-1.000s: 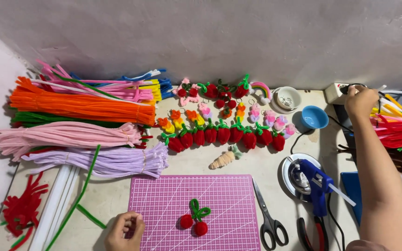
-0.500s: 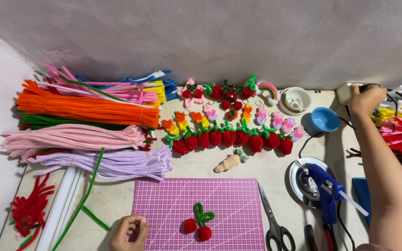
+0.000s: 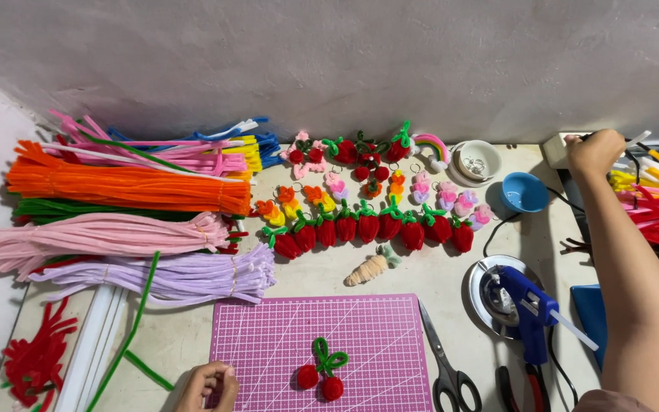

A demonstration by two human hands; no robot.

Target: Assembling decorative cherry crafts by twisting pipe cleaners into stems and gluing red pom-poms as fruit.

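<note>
My right hand [image 3: 593,150] reaches to the far right of the table and closes over a small white box [image 3: 555,149] by the wall. My left hand [image 3: 209,384] rests curled at the near-left corner of a purple cutting mat [image 3: 284,343]; I cannot see anything in it. On the mat lies a pipe-cleaner cherry pair [image 3: 322,371], red with green stems. A blue glue gun [image 3: 529,311] stands on a round metal plate [image 3: 482,284] beside my right forearm.
Bundles of pipe cleaners, orange [image 3: 116,187], pink [image 3: 101,233] and lilac [image 3: 169,275], fill the left side. A row of red strawberries [image 3: 368,227], small flowers, a carrot [image 3: 368,268], scissors [image 3: 448,366], a blue bowl [image 3: 524,192] and a white bowl [image 3: 478,159] lie around.
The view has shifted slightly. My right hand stays at the far right on the white box. My left hand stays by the mat's corner.
</note>
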